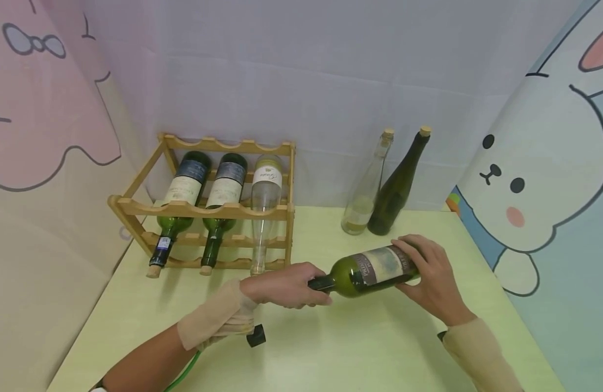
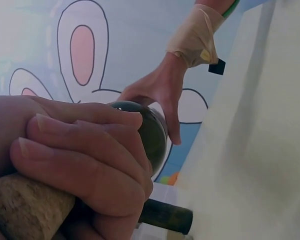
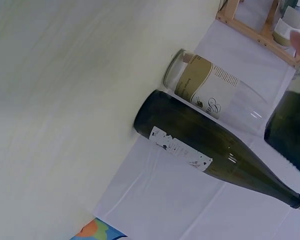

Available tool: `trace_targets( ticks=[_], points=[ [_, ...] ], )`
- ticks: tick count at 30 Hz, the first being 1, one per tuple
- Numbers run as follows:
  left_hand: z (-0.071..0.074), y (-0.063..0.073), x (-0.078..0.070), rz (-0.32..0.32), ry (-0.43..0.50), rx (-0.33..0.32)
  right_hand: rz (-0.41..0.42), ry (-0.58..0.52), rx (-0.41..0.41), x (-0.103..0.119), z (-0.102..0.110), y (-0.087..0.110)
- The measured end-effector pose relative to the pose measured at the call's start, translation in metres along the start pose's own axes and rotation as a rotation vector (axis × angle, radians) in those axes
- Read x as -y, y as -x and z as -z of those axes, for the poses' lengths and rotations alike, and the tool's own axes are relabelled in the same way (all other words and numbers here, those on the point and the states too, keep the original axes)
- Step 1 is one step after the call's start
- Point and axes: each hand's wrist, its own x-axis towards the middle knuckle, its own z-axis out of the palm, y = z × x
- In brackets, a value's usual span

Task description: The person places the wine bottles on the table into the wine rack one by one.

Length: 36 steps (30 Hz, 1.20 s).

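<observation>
A green wine bottle [image 1: 352, 276] with a cream and dark label lies nearly level above the table, its neck pointing left. My left hand [image 1: 291, 284] grips the neck; in the left wrist view a cork [image 2: 29, 206] pokes out beside the curled fingers. At the other end, my right hand [image 1: 431, 277] holds the bottle's base, thumb below and fingers over the top. Only a dark part of this bottle's body [image 3: 292, 125] shows in the right wrist view, at its right edge.
A wooden wine rack [image 1: 208, 208] at the left holds two green bottles and a clear bottle [image 1: 266, 196], necks toward me. Against the back cloth stand another clear corked bottle [image 1: 362, 196] and a dark green corked bottle [image 1: 396, 188]. The pale yellow table [image 1: 330, 348] lies beneath.
</observation>
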Motion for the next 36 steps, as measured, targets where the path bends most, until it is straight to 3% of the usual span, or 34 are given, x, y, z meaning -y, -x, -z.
trace_targets(
  ticks=[12,18,25,36],
  points=[
    [0.013,0.02,0.001,0.001,-0.119,-0.05,-0.007,-0.215,0.012,-0.003,0.004,-0.005],
    [0.019,0.033,-0.001,-0.01,-0.069,-0.035,-0.008,-0.305,-0.039,-0.003,0.004,-0.009],
    [0.026,0.05,-0.004,-0.001,-0.047,-0.073,-0.051,-0.271,-0.083,-0.008,0.0,-0.011],
    [0.044,0.078,-0.01,0.007,-0.062,-0.159,-0.146,-0.126,-0.039,-0.025,-0.017,-0.026]
  ],
)
